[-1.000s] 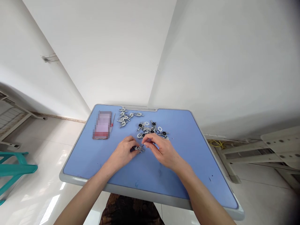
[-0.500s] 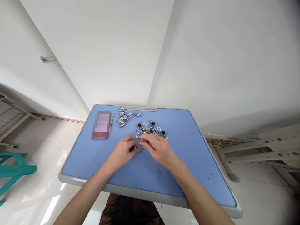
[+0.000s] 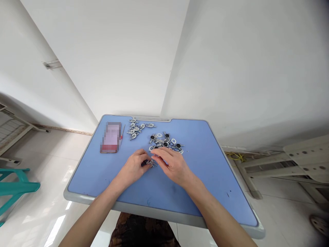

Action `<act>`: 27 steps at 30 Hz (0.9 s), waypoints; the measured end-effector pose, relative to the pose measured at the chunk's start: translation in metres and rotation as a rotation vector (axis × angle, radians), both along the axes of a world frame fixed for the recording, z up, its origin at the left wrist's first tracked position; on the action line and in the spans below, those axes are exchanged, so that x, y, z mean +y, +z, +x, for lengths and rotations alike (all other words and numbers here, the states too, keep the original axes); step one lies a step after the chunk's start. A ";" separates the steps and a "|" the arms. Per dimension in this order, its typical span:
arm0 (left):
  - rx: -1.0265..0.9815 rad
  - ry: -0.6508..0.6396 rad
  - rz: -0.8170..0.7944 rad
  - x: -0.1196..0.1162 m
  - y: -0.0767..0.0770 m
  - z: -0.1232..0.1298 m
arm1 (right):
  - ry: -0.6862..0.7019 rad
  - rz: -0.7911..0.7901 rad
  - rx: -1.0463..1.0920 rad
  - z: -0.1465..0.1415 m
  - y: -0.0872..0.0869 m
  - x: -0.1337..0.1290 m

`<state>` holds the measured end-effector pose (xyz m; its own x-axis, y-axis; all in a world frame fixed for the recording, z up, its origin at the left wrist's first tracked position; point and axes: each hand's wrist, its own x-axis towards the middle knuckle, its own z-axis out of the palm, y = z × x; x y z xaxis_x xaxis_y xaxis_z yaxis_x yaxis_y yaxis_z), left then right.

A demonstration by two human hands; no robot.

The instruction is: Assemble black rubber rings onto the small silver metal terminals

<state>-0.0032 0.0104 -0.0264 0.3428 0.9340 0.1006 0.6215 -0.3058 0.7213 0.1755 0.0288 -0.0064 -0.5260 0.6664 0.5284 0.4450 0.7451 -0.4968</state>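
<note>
My left hand [image 3: 137, 164] is closed around a small metal valve-like fitting [image 3: 151, 163] just above the blue tabletop, its fingers hiding part of the piece. Close on the other side, my right hand [image 3: 171, 162] has its thumb and fingertips drawn together at the top of the fitting. Whatever lies between those fingertips is too small to make out. Beyond my right hand is a loose pile of metal fittings with round black discs [image 3: 166, 144], flat oval plates [image 3: 173, 140] and dark rings. Farther back to the left lies a cluster of similar metal fittings with plates on them [image 3: 136, 129].
A phone-like slab [image 3: 111, 137], blurred out, lies at the table's left, beside a thin screwdriver with a red handle [image 3: 121, 136]. White walls [image 3: 128, 51] rise behind the blue table [image 3: 102, 178]. A green stool [image 3: 20, 185] stands on the floor at left.
My right hand's fingertips have shifted slightly left over the fitting. My left hand keeps its hold, and the piles lie as before.
</note>
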 end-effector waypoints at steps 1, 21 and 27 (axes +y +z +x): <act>0.004 0.001 0.004 0.000 0.000 0.000 | -0.003 0.015 -0.013 -0.001 -0.001 0.000; -0.010 0.003 0.005 0.000 -0.002 -0.001 | 0.051 0.039 0.040 0.000 -0.001 0.005; -0.019 -0.006 0.008 0.001 -0.005 -0.001 | 0.019 0.063 0.015 -0.002 -0.002 0.004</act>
<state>-0.0042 0.0116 -0.0314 0.3465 0.9310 0.1150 0.6058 -0.3157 0.7303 0.1734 0.0328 -0.0086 -0.5301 0.6213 0.5770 0.4229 0.7835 -0.4552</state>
